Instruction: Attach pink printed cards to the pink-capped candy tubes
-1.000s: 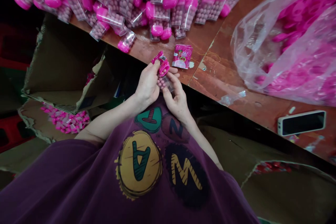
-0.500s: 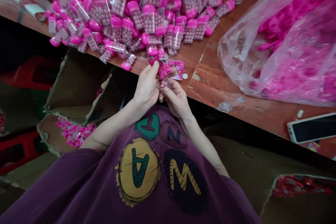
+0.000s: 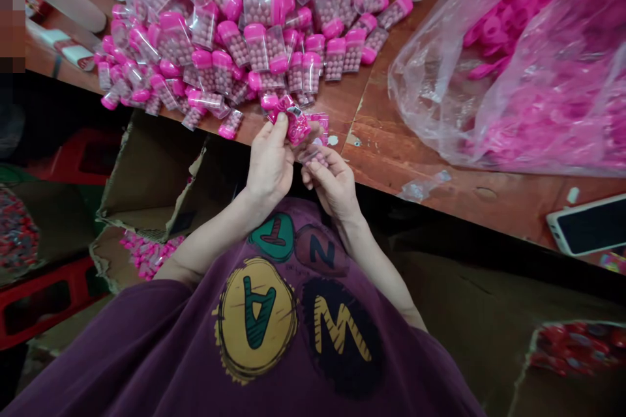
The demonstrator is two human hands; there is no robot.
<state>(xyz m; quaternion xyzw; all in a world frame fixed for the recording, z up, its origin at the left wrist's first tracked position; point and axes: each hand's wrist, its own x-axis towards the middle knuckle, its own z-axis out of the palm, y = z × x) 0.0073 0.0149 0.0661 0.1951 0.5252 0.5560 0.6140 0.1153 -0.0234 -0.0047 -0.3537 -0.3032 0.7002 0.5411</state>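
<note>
My left hand point(image 3: 270, 159) is closed on pink printed wrappers point(image 3: 297, 129), its thumb pressed on top. Close to its right, my right hand point(image 3: 334, 182) pinches a small clear bottle point(image 3: 313, 155) of pink candy balls between thumb and fingers. The bottle lies tilted, and the fingers partly cover it; whether it has a cap I cannot tell. Behind the hands, a pink printed piece point(image 3: 321, 121) rests near the table edge. Just beyond is a big heap of pink-capped candy bottles point(image 3: 222, 68).
A clear plastic bag point(image 3: 430, 104) of pink plastic parts fills the table's right side. A phone point(image 3: 591, 225) lies at the right edge. Below the table's left edge are an open cardboard box point(image 3: 141, 176), pink pieces point(image 3: 147, 254) and a red stool point(image 3: 49, 303).
My right hand has drawn slightly away from the left with the bottle, widening the gap between them. The left hand keeps hold of the wrappers. The camera view has shifted a little.
</note>
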